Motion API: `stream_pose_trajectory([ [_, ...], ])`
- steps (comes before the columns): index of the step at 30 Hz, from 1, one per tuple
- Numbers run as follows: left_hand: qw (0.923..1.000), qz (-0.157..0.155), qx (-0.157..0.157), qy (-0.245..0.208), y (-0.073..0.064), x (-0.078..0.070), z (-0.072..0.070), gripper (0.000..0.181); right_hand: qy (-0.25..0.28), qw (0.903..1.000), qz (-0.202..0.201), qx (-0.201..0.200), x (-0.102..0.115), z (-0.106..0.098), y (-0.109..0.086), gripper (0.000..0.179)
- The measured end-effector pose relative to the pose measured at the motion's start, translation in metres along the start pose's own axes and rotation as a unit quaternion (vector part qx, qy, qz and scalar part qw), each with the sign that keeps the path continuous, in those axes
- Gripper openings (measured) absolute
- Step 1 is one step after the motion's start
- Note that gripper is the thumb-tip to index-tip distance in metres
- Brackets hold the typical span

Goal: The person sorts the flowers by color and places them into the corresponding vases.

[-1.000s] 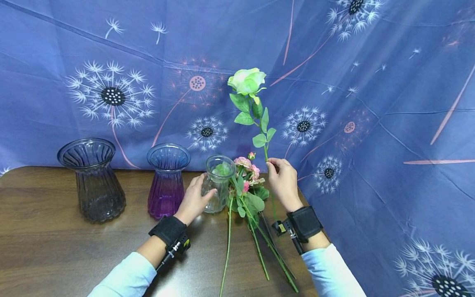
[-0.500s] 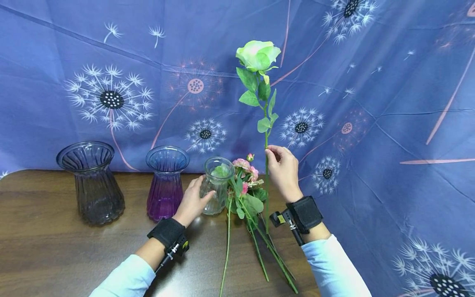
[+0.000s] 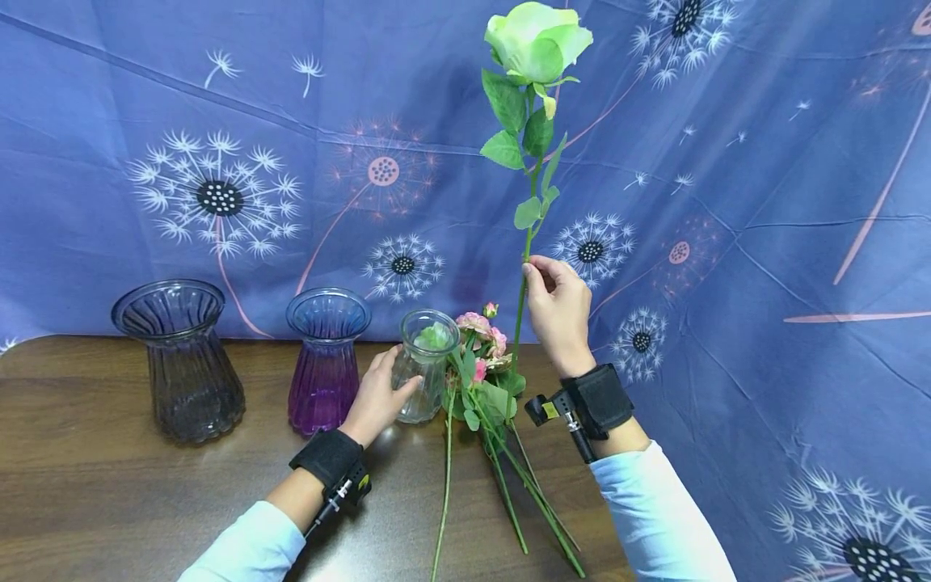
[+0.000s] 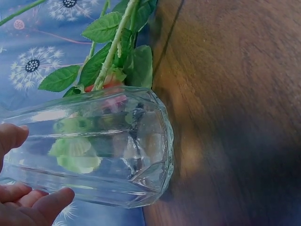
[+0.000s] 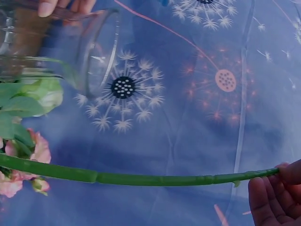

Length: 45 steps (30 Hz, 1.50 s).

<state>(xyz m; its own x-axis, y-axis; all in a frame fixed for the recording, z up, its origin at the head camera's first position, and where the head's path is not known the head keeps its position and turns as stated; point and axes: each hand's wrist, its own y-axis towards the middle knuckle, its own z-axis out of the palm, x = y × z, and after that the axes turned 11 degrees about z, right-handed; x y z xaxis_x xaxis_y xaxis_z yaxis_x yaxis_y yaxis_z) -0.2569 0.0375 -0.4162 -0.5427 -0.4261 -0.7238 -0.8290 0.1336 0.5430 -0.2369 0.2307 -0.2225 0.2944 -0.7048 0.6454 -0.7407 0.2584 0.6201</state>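
Observation:
My right hand (image 3: 562,311) pinches the stem of a pale green-white rose (image 3: 538,44) between thumb and fingertips, holding it upright. Its green stem (image 5: 155,180) crosses the right wrist view, and the lower end overlaps the flowers on the table. My left hand (image 3: 380,392) holds a clear glass vase (image 3: 424,398) that stands on the table, thumb in front and fingers at its left side. Through the glass shows another pale green-white flower head (image 4: 75,155). Pink flowers (image 3: 498,341) with long green stems lie right beside the vase.
A purple-blue glass vase (image 3: 323,392) stands left of my left hand. Farther left is a larger dark grey glass vase (image 3: 192,388). Several stems (image 3: 445,493) stretch toward the front of the wooden table (image 3: 94,493). A blue dandelion-print cloth (image 3: 451,218) hangs behind.
My right hand has moved up with the rose, raising its bloom toward the top of the head view and slightly right. The left hand stays at the clear vase.

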Motion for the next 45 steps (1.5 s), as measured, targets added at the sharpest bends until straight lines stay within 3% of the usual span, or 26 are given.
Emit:
stream_pose_trajectory([
  [8,0.9999,0.011,-0.005,0.008,0.0,0.001,0.002,0.063,0.046,0.9986,-0.003,-0.024,0.009,-0.003,0.009,0.022],
  [18,0.9999,0.013,-0.006,0.006,0.0,0.0,0.003,0.063,0.083,0.9962,-0.006,-0.026,0.024,-0.012,0.028,0.022],
  [25,0.9998,0.016,-0.007,0.008,0.002,0.0,0.001,0.062,0.151,0.9868,-0.007,-0.059,0.036,-0.014,0.041,0.023],
  [29,0.9996,0.024,-0.008,0.01,0.002,0.0,0.002,0.062,0.16,0.9844,-0.012,-0.072,0.041,-0.014,0.047,0.022],
  [45,0.9998,0.009,0.003,0.019,0.0,0.001,0.001,0.062,0.211,0.9749,-0.002,-0.07,0.063,-0.005,0.061,0.021],
])
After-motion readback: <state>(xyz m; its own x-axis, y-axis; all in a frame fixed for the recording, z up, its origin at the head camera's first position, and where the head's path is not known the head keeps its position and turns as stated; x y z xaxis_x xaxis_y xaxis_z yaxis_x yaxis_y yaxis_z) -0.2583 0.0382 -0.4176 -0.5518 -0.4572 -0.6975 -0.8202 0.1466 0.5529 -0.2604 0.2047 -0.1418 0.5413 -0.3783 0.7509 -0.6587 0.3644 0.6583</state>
